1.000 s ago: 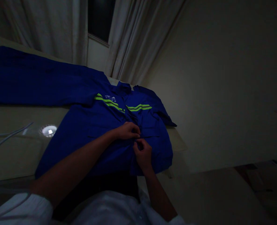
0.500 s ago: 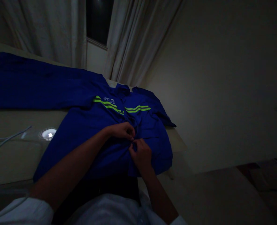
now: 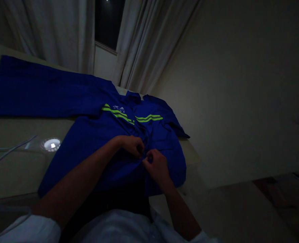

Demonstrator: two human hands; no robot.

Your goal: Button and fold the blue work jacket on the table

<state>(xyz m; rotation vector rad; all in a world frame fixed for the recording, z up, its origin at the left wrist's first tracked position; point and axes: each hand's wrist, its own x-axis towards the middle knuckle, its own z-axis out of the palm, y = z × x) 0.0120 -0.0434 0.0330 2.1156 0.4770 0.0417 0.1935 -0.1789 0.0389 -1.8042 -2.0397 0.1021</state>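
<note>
A blue work jacket [image 3: 88, 135] with yellow-green and grey chest stripes and white lettering lies spread out, its collar away from me and one sleeve stretched to the left. My left hand [image 3: 133, 145] pinches the jacket's front edge just below the stripes. Close beside it on the right, my right hand [image 3: 157, 165] grips the other side of the front opening, thumb and fingertips together. The fingertips of both hands almost meet at the opening. Any button between them is too dark and small to make out.
The jacket rests on a pale table [image 3: 12, 172]. To the left lie a white cable [image 3: 11, 149] and a bright round reflection on the tabletop. Long curtains [image 3: 144, 44] hang by a dark window [image 3: 109, 23] behind. A plain wall [image 3: 240, 84] rises at the right.
My hands have moved slightly down along the front opening and a little apart. The right hand has shifted to the right, pulling the cloth's lower edge with it.
</note>
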